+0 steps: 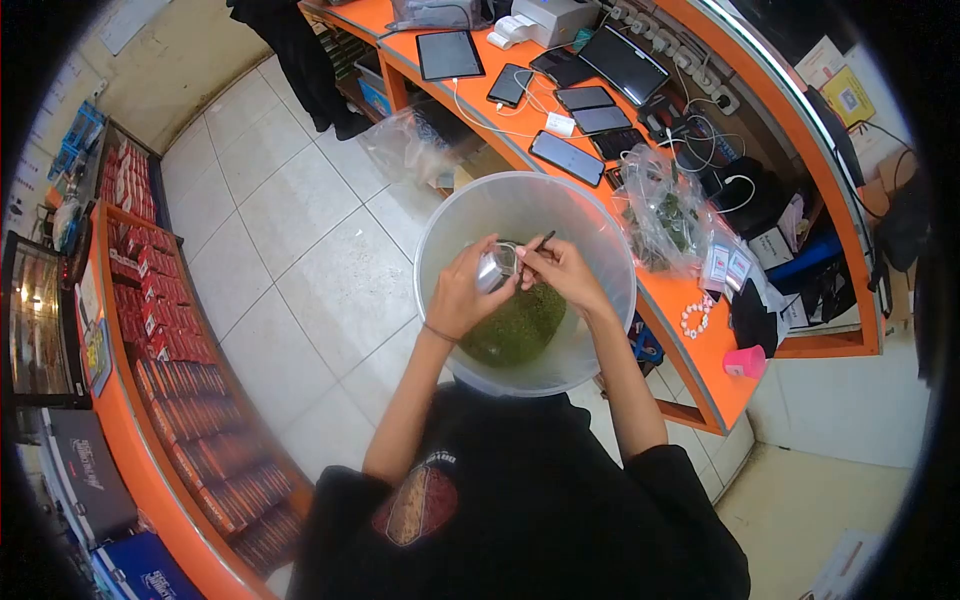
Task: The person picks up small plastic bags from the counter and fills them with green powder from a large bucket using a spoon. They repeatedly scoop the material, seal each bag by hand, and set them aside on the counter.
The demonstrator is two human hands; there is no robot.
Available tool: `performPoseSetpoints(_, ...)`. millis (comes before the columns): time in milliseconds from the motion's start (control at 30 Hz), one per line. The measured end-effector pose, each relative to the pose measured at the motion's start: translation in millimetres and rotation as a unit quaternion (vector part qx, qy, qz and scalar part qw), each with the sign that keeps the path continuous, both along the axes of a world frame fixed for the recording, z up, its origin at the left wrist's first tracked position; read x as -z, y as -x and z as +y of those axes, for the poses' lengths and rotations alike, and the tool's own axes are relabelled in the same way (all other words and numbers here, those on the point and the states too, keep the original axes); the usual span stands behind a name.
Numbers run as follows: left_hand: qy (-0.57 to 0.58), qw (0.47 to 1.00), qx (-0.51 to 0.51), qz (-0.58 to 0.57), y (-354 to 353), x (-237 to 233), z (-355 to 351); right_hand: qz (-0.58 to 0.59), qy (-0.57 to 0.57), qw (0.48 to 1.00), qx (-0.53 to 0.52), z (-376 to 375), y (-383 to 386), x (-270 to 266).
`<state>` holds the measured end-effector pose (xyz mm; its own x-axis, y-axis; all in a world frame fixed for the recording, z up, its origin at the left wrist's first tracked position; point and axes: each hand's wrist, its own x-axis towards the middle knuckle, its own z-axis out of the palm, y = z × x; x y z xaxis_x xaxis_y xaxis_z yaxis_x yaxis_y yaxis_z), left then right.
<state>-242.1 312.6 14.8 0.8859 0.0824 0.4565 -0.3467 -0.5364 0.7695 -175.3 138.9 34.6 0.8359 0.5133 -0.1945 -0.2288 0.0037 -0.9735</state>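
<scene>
A large translucent plastic tub stands in front of my body, with a mass of green, moss-like stuff at its bottom. Over the tub my left hand grips a small clear container, fingers wrapped round its side. My right hand pinches a thin dark stick-like tool against the container's right side. The tool's lower end is hidden by my fingers, so its kind does not show. What the container holds is too small to make out.
To the right, an orange counter bears phones, a tablet, cables, a plastic bag with green leaves and a pink cup. Shelves of red packs line the left. Another person's legs stand at the back.
</scene>
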Motion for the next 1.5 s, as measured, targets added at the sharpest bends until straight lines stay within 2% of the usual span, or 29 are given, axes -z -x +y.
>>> performPoseSetpoints(67,0.001,1.0,-0.005,0.005,1.9,-4.6,-0.5,-0.018,-0.001,1.0,-0.017,2.9,-2.5,2.7)
performPoseSetpoints(167,-0.004,1.0,-0.025,0.0,1.7,-5.5,-0.7,-0.05,0.067,0.995,-0.053,8.4,-3.6,1.3)
performPoseSetpoints(267,0.0,0.999,-0.044,-0.013,-0.7,0.0,3.1,-0.056,0.043,0.997,-0.027,17.3,0.7,-7.0)
performPoseSetpoints(333,0.01,0.997,-0.07,-0.027,-4.3,2.8,7.3,-0.028,-0.077,0.996,0.042,22.8,5.7,-15.0)
performPoseSetpoints(367,0.019,0.995,-0.094,-0.041,-4.7,4.7,8.6,-0.026,-0.076,0.996,0.041,22.8,3.5,-9.0)
performPoseSetpoints(400,0.02,0.994,-0.095,-0.04,-4.1,4.4,9.0,-0.097,0.007,0.992,0.078,22.6,-3.2,2.9)
performPoseSetpoints(433,0.088,0.992,-0.091,0.014,-3.5,2.7,8.7,-0.166,0.09,0.975,0.115,22.9,-9.6,15.5)
performPoseSetpoints(467,0.155,0.982,-0.086,0.069,-2.4,0.9,7.9,-0.165,0.09,0.975,0.116,24.7,-15.1,28.9)
performPoseSetpoints(533,0.154,0.982,-0.087,0.07,-0.9,-4.2,6.2,-0.269,0.318,0.909,0.029,31.2,-21.7,56.4)
performPoseSetpoints(600,0.152,0.982,-0.086,0.071,-0.8,-5.6,4.5,-0.341,0.26,0.903,-0.027,42.6,-13.3,87.9)
performPoseSetpoints(633,0.151,0.982,-0.086,0.067,-1.3,-4.1,4.8,-0.341,0.285,0.893,-0.074,50.5,-14.9,131.6)
performPoseSetpoints(667,0.15,0.983,-0.088,0.062,-2.0,-2.2,5.2,-0.357,0.225,0.904,-0.069,55.0,2.7,132.8)
performPoseSetpoints(700,0.149,0.983,-0.088,0.061,-2.8,0.6,5.9,-0.356,0.23,0.899,-0.111,56.0,7.7,198.1)
performPoseSetpoints(733,0.118,0.988,-0.092,0.046,-3.7,4.4,7.4,-0.341,0.252,0.886,-0.186,59.2,19.4,215.9)
performPoseSetpoints(767,0.09,0.991,-0.097,0.03,-5.1,6.2,8.2,-0.368,0.21,0.883,-0.2,63.3,33.6,206.4)
performPoseSetpoints(800,0.092,0.99,-0.1,0.03,-4.1,2.2,7.6,-0.331,0.202,0.89,-0.238,61.0,36.6,178.0)
performPoseSetpoints(867,0.161,0.981,-0.083,0.067,0.4,-10.8,6.2,-0.291,0.195,0.894,-0.279,54.0,38.5,127.6)
performPoseSetpoints(900,0.163,0.981,-0.084,0.066,1.0,-12.0,6.5,-0.164,0.145,0.948,-0.229,49.3,31.1,113.9)
performPoseSetpoints(933,0.178,0.978,-0.085,0.061,1.1,-13.1,6.4,-0.032,0.093,0.98,-0.173,43.1,21.6,101.0)
performPoseSetpoints(1100,0.164,0.983,-0.082,0.032,-4.7,1.3,9.0,0.099,0.038,0.99,-0.092,-20.1,-12.9,59.7)
performPoseSetpoints(1233,0.167,0.981,-0.079,0.062,-3.3,0.5,7.8,0.101,-0.031,0.994,-0.024,-63.4,-6.4,41.8)
performPoseSetpoints(1300,0.179,0.978,-0.073,0.08,-3.3,1.2,7.0,0.099,-0.08,0.989,0.073,-79.9,0.1,33.6)
performPoseSetpoints(1367,0.102,0.99,-0.086,0.034,-6.5,9.3,7.4,0.073,-0.086,0.987,0.117,-89.0,10.1,23.4)
performPoseSetpoints(1400,0.101,0.991,-0.084,0.031,-6.9,7.9,7.2,0.003,-0.093,0.975,0.2,-88.4,16.8,15.1)
performPoseSetpoints(1433,0.029,0.996,-0.087,-0.003,-6.5,5.9,6.7,-0.067,-0.099,0.953,0.28,-86.3,23.0,5.5)
performPoseSetpoints(1467,-0.043,0.994,-0.088,-0.037,-5.6,4.1,5.5,-0.119,-0.097,0.934,0.323,-81.9,28.8,-4.0)
performPoseSetpoints(1500,-0.044,0.995,-0.085,-0.038,-4.0,2.4,3.4,-0.119,-0.098,0.933,0.326,-74.0,36.6,-17.1)
